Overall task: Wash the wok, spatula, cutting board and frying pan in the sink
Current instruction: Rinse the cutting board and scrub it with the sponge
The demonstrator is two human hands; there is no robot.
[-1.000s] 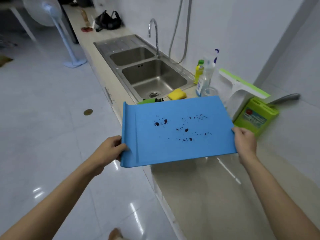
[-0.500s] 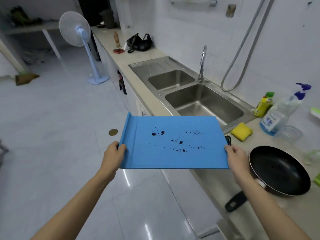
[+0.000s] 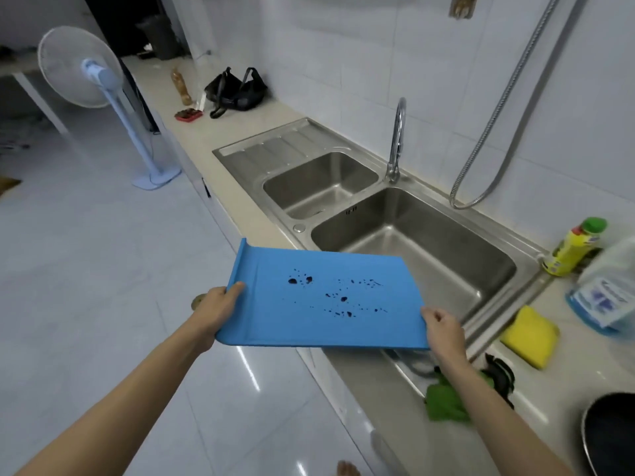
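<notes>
I hold a blue cutting board [image 3: 323,304], spotted with dark specks, nearly flat over the counter's front edge and the near corner of the double steel sink [image 3: 429,235]. My left hand [image 3: 218,304] grips its left edge by the raised lip. My right hand [image 3: 441,326] grips its right edge. A black frying pan [image 3: 610,431] sits on the counter at the lower right, cut off by the frame. I see no wok or spatula.
A curved tap [image 3: 397,139] stands behind the sink with a hose on the wall. A yellow sponge [image 3: 529,336], a green cloth [image 3: 443,401], a black scrubber [image 3: 500,372], a yellow bottle [image 3: 574,247] and a spray bottle [image 3: 604,297] lie right of the sink. A fan [image 3: 89,73] stands on the floor.
The view has swung left toward the sink and come closer. The board, held in both hands throughout, now overlaps the near basin's front corner; the pan has slid to the frame's edge.
</notes>
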